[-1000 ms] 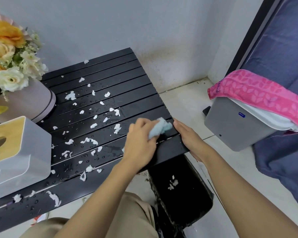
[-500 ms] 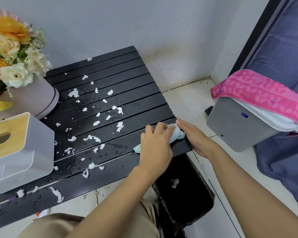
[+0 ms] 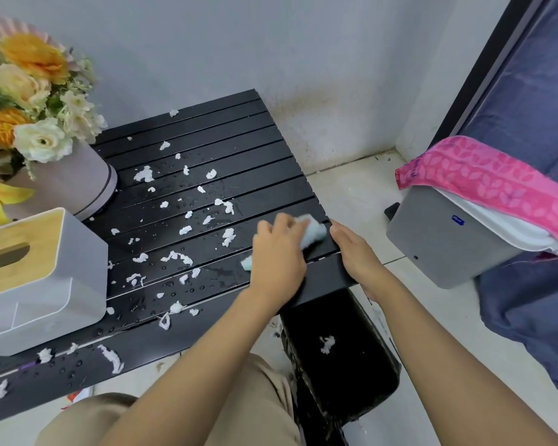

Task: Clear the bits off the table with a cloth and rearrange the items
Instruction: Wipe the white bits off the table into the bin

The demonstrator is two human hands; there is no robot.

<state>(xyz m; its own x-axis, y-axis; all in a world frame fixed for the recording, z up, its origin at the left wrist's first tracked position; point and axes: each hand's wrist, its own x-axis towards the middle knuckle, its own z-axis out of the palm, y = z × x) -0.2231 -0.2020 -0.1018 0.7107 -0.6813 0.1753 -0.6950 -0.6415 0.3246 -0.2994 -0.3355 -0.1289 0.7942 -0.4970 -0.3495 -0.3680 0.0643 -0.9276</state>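
Working at the right edge of the bench (image 3: 207,149), directly above the black bin (image 3: 351,381) waiting below the fingers. Leaving broad open slats left of the fingers, up to the tissue box (image 3: 45,278). Cupping that edge with the right hand (image 3: 356,255), fingers straight. Curling the left hand (image 3: 277,255) fingers round the cloth (image 3: 313,233), now pressing it onto the slats instead of lifting it as 1 s ago, likely finishing 1 sweep. Leaving many white bits (image 3: 227,236) left of the fingers.

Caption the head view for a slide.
Left hand holds a blue cloth on the scrap-strewn black table; right hand at its edge.
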